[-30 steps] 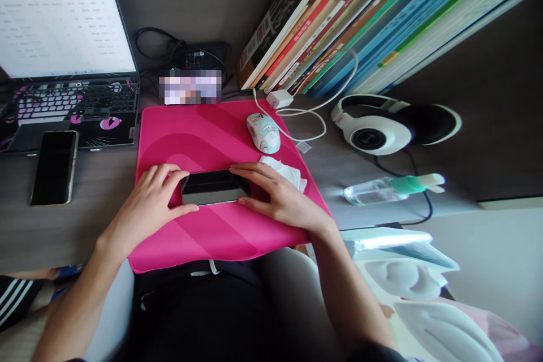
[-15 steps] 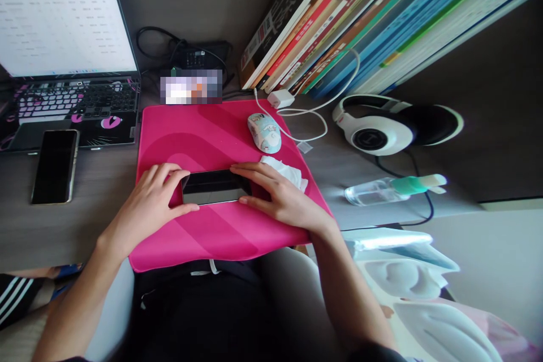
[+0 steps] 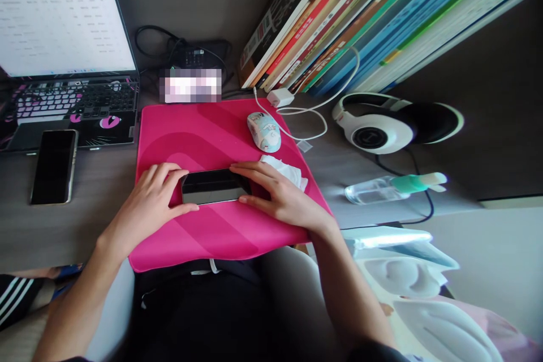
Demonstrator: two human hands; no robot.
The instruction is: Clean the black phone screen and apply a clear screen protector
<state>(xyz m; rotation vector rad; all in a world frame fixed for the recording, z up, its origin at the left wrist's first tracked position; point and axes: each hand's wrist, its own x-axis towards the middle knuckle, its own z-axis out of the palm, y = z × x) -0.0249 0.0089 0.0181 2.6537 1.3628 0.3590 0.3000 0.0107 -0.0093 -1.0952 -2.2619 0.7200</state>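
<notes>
A black-screened phone (image 3: 215, 186) lies lengthwise on the pink desk mat (image 3: 186, 130), its screen facing up. My left hand (image 3: 155, 198) grips its left end, thumb at the near edge and fingers at the far corner. At the other end my right hand (image 3: 278, 192) holds it the same way and covers part of that end. A crumpled white tissue (image 3: 286, 172) sits just beyond my right hand. Farther up the mat is a patterned light-blue mouse (image 3: 264, 132), apart from both hands.
At left, a second phone (image 3: 54, 167) lies before an open laptop (image 3: 72, 107). A row of books (image 3: 305, 34) leans at the back right. A white charger (image 3: 280, 97) with cable, headphones (image 3: 377, 124) and a clear spray bottle (image 3: 382, 189) occupy the right side.
</notes>
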